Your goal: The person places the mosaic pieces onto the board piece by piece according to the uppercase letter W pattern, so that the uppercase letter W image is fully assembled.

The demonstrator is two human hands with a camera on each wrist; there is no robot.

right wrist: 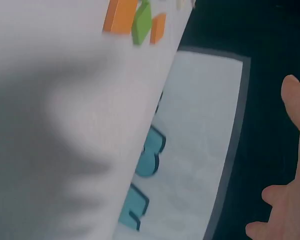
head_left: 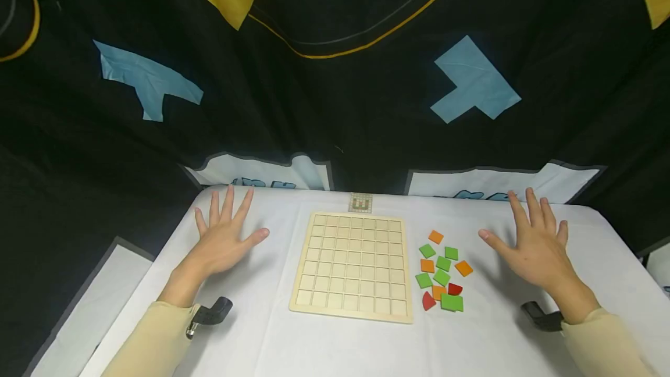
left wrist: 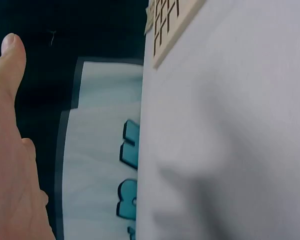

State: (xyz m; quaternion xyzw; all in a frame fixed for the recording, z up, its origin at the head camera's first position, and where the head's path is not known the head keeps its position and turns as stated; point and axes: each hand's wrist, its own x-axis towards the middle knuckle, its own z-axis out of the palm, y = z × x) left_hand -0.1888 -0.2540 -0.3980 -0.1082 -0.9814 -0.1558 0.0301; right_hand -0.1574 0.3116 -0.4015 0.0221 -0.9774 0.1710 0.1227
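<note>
A square wooden grid board point(head_left: 352, 265) lies flat on the white table, its cells bare. To its right is a loose scatter of small tiles: orange squares point(head_left: 463, 268), green squares point(head_left: 427, 251) and red wedge-shaped pieces point(head_left: 428, 301). My left hand point(head_left: 222, 243) hovers over the table left of the board, fingers spread and holding nothing. On the other side, right of the tiles, my right hand point(head_left: 539, 249) is likewise spread, palm down, above its own shadow. In the wrist views each hand shows only partly, at the frame's edge.
A small patterned card point(head_left: 360, 203) lies behind the board near the table's point(head_left: 272, 342) back edge. Beyond hangs a black curtain point(head_left: 324, 115) with blue and yellow shapes. A dark strap-like mount point(head_left: 211, 312) juts from the left wrist, another point(head_left: 541, 317) from the right.
</note>
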